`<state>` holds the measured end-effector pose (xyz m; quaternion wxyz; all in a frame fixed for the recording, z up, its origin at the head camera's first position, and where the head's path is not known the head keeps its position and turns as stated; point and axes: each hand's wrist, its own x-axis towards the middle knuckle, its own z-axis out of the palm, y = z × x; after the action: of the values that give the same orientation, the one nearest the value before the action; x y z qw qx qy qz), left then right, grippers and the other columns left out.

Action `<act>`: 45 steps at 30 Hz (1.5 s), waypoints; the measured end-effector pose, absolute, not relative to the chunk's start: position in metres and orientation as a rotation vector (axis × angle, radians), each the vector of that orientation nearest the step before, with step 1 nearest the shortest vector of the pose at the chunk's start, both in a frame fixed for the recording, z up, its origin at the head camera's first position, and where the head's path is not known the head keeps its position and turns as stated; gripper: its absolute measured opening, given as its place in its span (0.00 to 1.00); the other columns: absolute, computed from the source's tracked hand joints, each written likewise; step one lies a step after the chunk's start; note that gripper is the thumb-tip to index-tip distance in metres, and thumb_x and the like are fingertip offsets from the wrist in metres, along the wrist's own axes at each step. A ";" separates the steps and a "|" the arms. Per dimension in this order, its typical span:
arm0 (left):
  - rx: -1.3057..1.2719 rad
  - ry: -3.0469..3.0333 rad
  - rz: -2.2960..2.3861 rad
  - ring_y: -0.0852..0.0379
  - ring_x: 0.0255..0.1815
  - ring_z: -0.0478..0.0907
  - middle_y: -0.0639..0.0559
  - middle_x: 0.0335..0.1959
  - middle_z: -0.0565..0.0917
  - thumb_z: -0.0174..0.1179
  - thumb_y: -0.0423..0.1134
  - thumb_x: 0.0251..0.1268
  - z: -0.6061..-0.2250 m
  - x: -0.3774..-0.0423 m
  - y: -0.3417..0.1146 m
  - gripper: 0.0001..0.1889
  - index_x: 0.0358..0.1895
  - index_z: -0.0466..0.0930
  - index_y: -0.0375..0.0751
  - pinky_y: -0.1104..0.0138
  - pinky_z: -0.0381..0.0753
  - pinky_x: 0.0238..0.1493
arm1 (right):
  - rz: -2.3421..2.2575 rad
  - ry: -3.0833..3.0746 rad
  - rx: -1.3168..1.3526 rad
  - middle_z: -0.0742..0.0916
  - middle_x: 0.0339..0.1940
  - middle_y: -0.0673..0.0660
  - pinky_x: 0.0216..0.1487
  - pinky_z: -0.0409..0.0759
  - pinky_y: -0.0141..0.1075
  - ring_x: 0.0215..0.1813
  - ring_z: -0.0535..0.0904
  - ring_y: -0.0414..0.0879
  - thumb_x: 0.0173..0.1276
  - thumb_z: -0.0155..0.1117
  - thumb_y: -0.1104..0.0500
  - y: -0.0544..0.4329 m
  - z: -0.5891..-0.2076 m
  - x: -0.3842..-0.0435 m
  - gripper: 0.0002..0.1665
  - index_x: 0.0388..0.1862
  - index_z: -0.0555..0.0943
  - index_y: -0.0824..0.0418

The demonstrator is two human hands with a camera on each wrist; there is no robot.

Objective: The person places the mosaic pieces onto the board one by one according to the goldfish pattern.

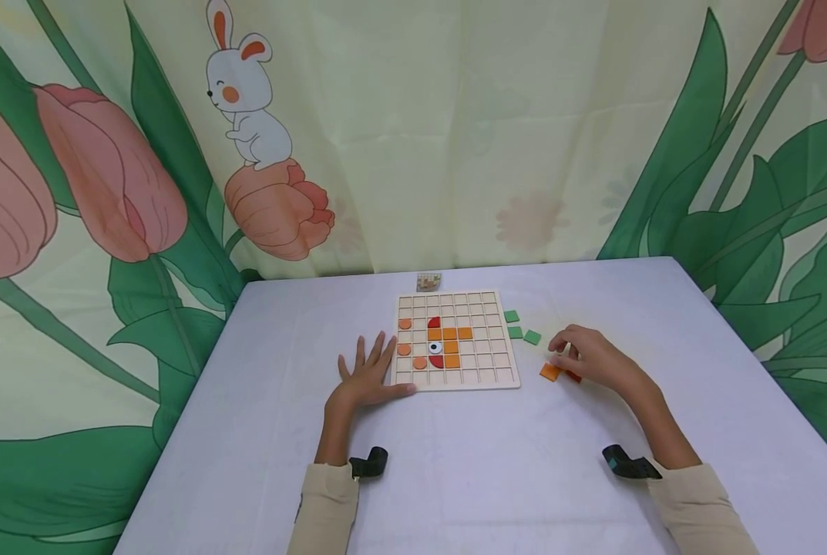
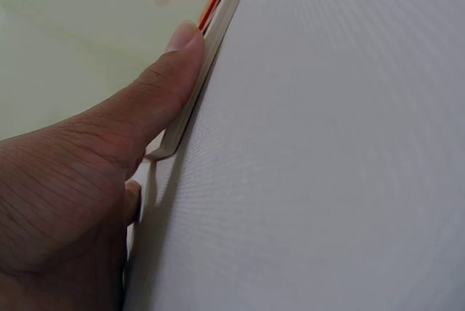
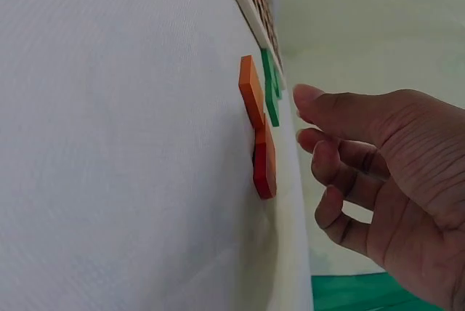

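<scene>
A pale wooden grid board (image 1: 489,360) lies on the table, with orange squares, red quarter-rounds, light-orange discs and a white eye disc (image 1: 435,348) set in its cells. My left hand (image 1: 366,383) is spread at the board's left edge, its thumb lying along the near corner, as the left wrist view also shows. To the right of the board, my right hand (image 1: 593,358) hovers over an orange square tile (image 1: 549,372) and a red piece (image 3: 264,173). Its fingers are bent, and nothing shows between thumb and index finger in the right wrist view.
Three green square tiles (image 1: 532,338) lie beside the board's right edge. Behind the board is a small patterned card or block (image 1: 428,282). A white cloth covers the table (image 1: 482,470), and a printed curtain (image 1: 413,139) hangs behind it.
</scene>
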<state>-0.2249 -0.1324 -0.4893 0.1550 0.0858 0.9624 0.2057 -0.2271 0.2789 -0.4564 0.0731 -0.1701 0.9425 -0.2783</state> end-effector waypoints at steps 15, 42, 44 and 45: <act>0.269 2.780 0.583 0.39 0.78 0.23 0.50 0.81 0.38 0.60 0.72 0.51 -0.490 -0.225 -0.133 0.56 0.80 0.42 0.55 0.32 0.24 0.66 | -0.743 2.867 -0.495 0.81 0.36 0.55 0.32 0.76 0.33 0.34 0.73 0.46 0.62 0.71 0.63 0.291 -0.469 -0.227 0.14 0.45 0.82 0.67; 0.273 2.771 0.564 0.40 0.78 0.22 0.51 0.81 0.37 0.60 0.71 0.53 -0.486 -0.225 -0.132 0.56 0.80 0.41 0.55 0.33 0.24 0.66 | -0.707 2.921 -0.477 0.79 0.41 0.59 0.38 0.80 0.36 0.36 0.74 0.48 0.63 0.71 0.60 0.279 -0.469 -0.238 0.17 0.47 0.80 0.69; 0.270 2.770 0.558 0.40 0.78 0.21 0.51 0.81 0.37 0.60 0.72 0.53 -0.488 -0.225 -0.133 0.56 0.80 0.41 0.55 0.33 0.24 0.66 | -0.717 2.918 -0.492 0.79 0.42 0.59 0.36 0.80 0.36 0.35 0.73 0.47 0.64 0.70 0.60 0.276 -0.468 -0.239 0.17 0.47 0.80 0.69; 0.269 2.771 0.553 0.40 0.78 0.21 0.51 0.81 0.37 0.60 0.72 0.52 -0.489 -0.225 -0.133 0.56 0.80 0.41 0.56 0.33 0.24 0.66 | -0.730 2.910 -0.499 0.79 0.42 0.60 0.34 0.79 0.36 0.34 0.74 0.46 0.64 0.70 0.60 0.274 -0.468 -0.239 0.17 0.47 0.80 0.69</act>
<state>-0.2248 -0.1334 -0.4887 0.1510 0.0936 0.9650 0.1928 -0.2389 0.2738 -0.4678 0.0502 -0.1640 0.9555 -0.2398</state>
